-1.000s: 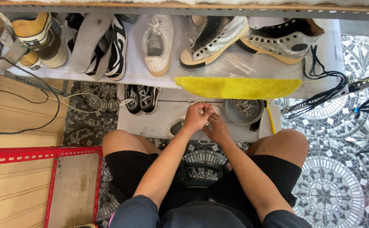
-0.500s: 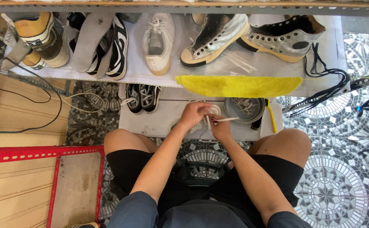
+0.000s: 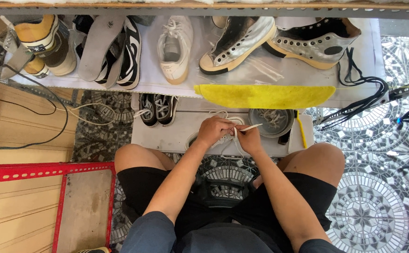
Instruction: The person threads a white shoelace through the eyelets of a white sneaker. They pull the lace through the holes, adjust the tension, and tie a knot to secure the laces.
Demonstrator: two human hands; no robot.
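My left hand (image 3: 213,130) grips a white sneaker (image 3: 228,122) resting on a low grey board (image 3: 164,137) in front of my knees. My right hand (image 3: 248,138) pinches a white shoelace (image 3: 250,127) whose tip points right, toward a round metal bowl (image 3: 272,122) holding more white laces. Most of the sneaker is hidden under both hands. A loop of lace hangs down between my wrists.
A shelf above carries a white sneaker (image 3: 175,47), two silver high-tops (image 3: 235,44), black-and-white shoes (image 3: 129,51) and a yellow cloth (image 3: 265,95). Black sneakers (image 3: 159,108) sit on the board's left end. A yellow brush (image 3: 301,129), black laces (image 3: 361,93) and a red frame (image 3: 45,171) lie around.
My hands dropped slightly from the sneaker's top and drew apart. The right hand now pulls a lace end out toward the right.
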